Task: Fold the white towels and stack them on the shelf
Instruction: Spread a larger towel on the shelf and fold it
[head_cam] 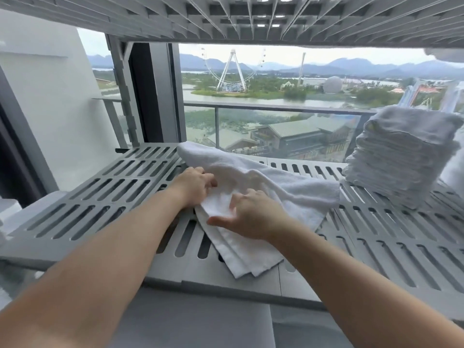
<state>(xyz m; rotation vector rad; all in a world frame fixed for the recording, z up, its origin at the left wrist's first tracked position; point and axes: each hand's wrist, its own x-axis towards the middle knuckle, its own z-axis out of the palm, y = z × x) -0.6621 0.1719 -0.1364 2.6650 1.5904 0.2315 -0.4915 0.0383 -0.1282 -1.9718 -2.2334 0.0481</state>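
Towel [288, 194]: half-folded on the shelf [100, 197]; we note the loose end trailing right, toward the stack [401, 156].
Left hand [194, 183]: pinching the towel's edge.
Right hand [247, 216]: over the fold, grip unclear; nearer the stack.

One wide-angle camera, worn on the head, looks forward and slightly down from close above the near edge of a slatted shelf [95, 197], beneath an upper shelf [226, 18], facing a window [276, 96] straight ahead.
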